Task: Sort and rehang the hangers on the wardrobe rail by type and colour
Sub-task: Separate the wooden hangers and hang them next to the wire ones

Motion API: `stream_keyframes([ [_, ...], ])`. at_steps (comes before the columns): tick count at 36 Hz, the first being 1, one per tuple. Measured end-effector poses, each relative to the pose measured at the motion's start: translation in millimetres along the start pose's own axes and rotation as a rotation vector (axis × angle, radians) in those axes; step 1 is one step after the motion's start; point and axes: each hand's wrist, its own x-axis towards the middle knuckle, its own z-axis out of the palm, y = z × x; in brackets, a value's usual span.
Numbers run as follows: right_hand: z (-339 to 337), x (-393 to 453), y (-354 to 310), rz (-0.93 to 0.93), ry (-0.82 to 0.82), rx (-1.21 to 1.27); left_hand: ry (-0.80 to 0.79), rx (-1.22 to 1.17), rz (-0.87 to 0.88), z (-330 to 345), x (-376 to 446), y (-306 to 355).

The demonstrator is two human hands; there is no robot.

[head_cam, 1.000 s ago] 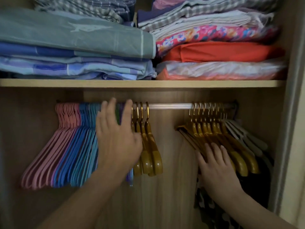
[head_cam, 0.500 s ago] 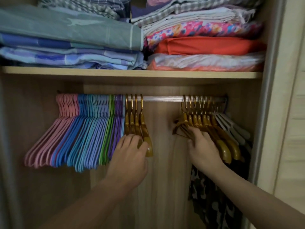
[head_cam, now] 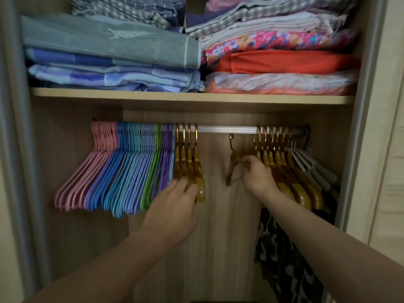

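Left hand (head_cam: 178, 199) touching gold hangers (head_cam: 189, 165), right hand (head_cam: 258, 174) gripping unhooked gold hanger (head_cam: 232, 159)

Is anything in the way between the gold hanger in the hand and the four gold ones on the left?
Nothing visible. The right hand holds the loose gold hanger just below the metal rail, unhooked. The stretch of rail is bare up to the four gold hangers touched by the left hand.

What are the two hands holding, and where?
The right hand pinches one gold hanger, off the rail, by its arm. The left hand touches the hanging gold hangers' lower ends; a grip isn't clear.
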Motion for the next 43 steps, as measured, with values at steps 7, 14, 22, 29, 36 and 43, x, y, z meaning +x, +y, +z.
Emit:
stream_keyframes([
  [7, 28, -75, 68, 0.139, -0.146, 0.112, -0.287, -0.401, -0.224, 76, -60, 29],
  [14, 37, -188, 127, 0.376, -0.297, 0.25, -0.716, -0.735, -0.717, 154, -159, 38],
  [22, 29, -230, 154, 0.542, -0.371, 0.57, -0.983, -0.816, -0.876, 203, -249, 21],
  [29, 38, -222, 181, 0.647, -0.275, 0.584, -0.878, -0.973, -1.073, 177, -250, 10],
  [36, 62, -256, 163, 0.612, -0.892, 0.396, -0.666, -1.442, -1.166, 170, -208, 49],
  [43, 52, -263, 146, 0.64, -0.964, 0.715, -0.565, -1.517, -1.238, 189, -145, 103],
])
